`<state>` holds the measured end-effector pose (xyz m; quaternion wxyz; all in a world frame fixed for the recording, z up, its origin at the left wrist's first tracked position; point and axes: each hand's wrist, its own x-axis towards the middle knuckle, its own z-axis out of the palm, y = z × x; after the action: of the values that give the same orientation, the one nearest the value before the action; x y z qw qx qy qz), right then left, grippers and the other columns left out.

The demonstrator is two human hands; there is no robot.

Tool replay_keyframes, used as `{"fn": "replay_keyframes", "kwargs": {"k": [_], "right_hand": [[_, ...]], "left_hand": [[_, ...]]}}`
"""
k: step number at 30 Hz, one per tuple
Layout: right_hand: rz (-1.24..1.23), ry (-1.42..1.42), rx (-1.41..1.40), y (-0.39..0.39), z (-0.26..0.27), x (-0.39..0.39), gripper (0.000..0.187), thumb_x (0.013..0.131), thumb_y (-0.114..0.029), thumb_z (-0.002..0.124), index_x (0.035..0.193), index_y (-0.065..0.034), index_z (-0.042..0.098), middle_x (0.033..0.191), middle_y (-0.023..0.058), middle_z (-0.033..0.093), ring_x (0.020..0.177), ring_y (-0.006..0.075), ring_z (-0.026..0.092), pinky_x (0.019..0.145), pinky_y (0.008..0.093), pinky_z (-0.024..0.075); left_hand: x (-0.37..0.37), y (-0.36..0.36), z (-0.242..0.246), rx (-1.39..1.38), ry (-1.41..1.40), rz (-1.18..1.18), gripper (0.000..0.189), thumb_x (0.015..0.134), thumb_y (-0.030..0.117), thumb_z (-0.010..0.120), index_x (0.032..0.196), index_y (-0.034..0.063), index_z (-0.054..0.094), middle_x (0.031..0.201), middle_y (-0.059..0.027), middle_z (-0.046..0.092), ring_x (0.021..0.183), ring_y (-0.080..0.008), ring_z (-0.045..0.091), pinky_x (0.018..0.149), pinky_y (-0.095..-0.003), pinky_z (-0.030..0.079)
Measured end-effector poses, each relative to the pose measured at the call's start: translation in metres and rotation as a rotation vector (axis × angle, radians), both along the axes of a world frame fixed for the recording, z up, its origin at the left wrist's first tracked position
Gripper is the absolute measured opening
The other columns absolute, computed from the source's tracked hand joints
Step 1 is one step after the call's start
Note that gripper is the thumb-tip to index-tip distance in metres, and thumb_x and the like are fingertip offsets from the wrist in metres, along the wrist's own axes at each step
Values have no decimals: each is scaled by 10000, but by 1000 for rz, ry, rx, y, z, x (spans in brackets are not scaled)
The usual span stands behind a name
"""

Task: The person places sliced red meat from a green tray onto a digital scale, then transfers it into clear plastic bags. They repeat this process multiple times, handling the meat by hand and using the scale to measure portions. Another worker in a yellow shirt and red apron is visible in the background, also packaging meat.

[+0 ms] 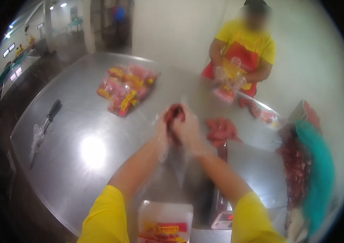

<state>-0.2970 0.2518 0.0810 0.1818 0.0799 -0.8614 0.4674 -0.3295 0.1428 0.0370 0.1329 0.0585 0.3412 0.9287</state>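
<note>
My left hand [161, 130] and my right hand [187, 130], both in clear plastic gloves, are together over the middle of the steel table. Between them is a clump of dark red meat [175, 114], partly hidden by my fingers. Clear plastic hangs below my hands; whether it is a bag or loose glove is too blurred to tell. Just right of my right hand lies a pile of reddish sausage-like pieces [222, 129]. Nearest my body is a stack of clear printed plastic bags [165, 212], between my yellow sleeves.
Filled packs [124, 88] lie at the back left. A black-handled sharpening steel or knife [52, 114] lies far left beside crumpled plastic [36, 133]. A digital scale [222, 220] is at right, before a meat heap [296, 170] and teal sheet [320, 170]. Opposite, a gloved co-worker [240, 57] handles a pack [225, 94].
</note>
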Motion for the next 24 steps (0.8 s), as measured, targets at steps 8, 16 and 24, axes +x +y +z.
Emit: {"fn": "replay_keyframes", "kwargs": {"k": [8, 16, 24], "right_hand": [[146, 0, 238, -4, -47, -67, 406, 973, -338, 558, 1306, -107, 569, 1225, 193, 656, 1122, 384, 631, 906, 396, 519], [82, -540, 173, 83, 77, 41, 293, 901, -232, 671, 1133, -56, 705, 1213, 174, 668, 1096, 311, 671, 910, 397, 531], [-146, 323, 741, 209, 75, 340, 198, 935, -98, 621, 1109, -10, 655, 998, 163, 666, 893, 337, 670, 796, 427, 548]], "left_hand": [[-85, -24, 26, -1835, 835, -18, 454, 1032, 388, 428, 1244, 68, 669, 1267, -165, 663, 1222, -329, 610, 1075, -433, 462], [-43, -73, 101, -2134, 824, 408, 385, 1038, 361, 447, 1243, 137, 683, 1240, -135, 683, 1198, -315, 620, 1032, -450, 483], [131, -176, 84, -1870, 599, 255, 387, 1057, 284, 458, 1338, 60, 600, 1253, -180, 666, 1174, -307, 626, 1065, -417, 448]]}}
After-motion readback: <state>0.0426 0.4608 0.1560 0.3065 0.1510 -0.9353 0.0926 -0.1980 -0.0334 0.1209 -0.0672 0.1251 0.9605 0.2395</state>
